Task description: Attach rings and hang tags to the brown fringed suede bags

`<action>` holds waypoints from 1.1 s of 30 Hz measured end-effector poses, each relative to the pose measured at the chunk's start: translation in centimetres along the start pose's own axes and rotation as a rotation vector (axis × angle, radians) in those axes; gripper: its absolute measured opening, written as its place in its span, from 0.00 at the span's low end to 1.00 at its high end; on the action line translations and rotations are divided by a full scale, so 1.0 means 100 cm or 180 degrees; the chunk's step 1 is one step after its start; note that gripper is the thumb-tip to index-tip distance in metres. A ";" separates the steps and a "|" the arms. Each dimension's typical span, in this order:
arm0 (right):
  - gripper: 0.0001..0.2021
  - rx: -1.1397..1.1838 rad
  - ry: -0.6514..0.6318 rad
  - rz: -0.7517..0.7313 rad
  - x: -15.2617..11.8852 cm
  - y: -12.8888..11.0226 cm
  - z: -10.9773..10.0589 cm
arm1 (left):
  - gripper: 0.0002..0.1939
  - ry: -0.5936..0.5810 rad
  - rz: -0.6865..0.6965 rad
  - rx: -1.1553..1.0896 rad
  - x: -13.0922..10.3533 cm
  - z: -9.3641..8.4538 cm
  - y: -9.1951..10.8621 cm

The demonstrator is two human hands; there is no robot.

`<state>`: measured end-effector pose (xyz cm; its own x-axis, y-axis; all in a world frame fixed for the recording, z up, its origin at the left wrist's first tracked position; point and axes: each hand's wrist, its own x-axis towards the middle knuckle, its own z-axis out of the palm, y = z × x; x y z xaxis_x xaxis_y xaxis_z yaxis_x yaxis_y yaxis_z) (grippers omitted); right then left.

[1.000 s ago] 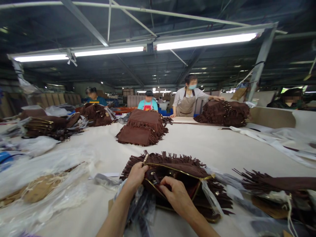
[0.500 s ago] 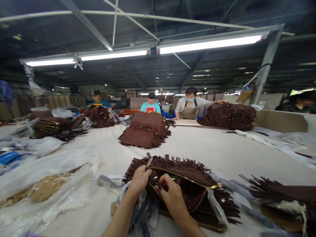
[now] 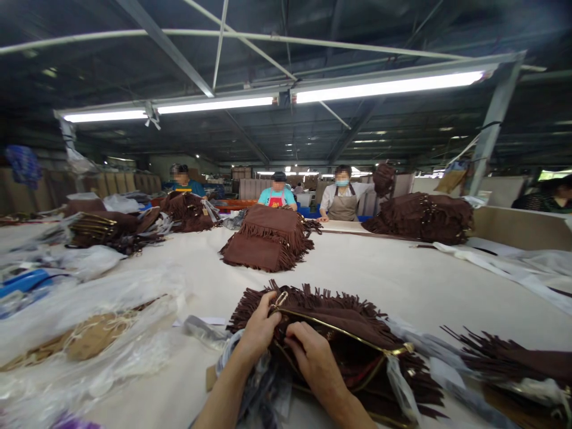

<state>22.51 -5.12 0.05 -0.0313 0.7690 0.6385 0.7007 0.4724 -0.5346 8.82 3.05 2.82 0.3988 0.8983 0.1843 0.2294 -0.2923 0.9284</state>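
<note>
A dark brown fringed bag [image 3: 353, 316] lies on the pale table in front of me, its gold zipper open and the dark inside showing. My left hand [image 3: 261, 325] grips the bag's left end, beside a gold clasp [image 3: 280, 299]. My right hand [image 3: 313, 357] is at the opening, its fingers pinched together at the near edge; what they hold, if anything, is hidden. From the zipper's right end hangs a strip of clear plastic [image 3: 397, 381]. Grey plastic-wrapped straps [image 3: 259, 381] are bunched under my left forearm.
Stacked brown fringed bags [image 3: 272, 232] sit mid-table, with a bigger pile [image 3: 424, 217] at the back right. Clear plastic sheeting [image 3: 134, 333] spreads at left. Another fringed bag [image 3: 518, 357] lies right. Across the table, a person in an apron [image 3: 342, 199] lifts a brown item [image 3: 383, 179].
The view has shifted slightly. My right fingers have moved against the bag's opening, and the dark piece seen between them is now hidden. The person opposite has raised a brown item off the pile.
</note>
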 end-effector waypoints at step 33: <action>0.04 0.1095 0.0066 0.1068 0.003 0.000 0.002 | 0.12 -0.0664 0.1553 0.1164 -0.018 -0.018 0.001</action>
<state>22.35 -4.75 0.11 0.1730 0.8962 0.4085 0.3931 0.3175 -0.8629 6.50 1.96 3.18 0.6896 0.5619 0.4568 0.2512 -0.7773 0.5768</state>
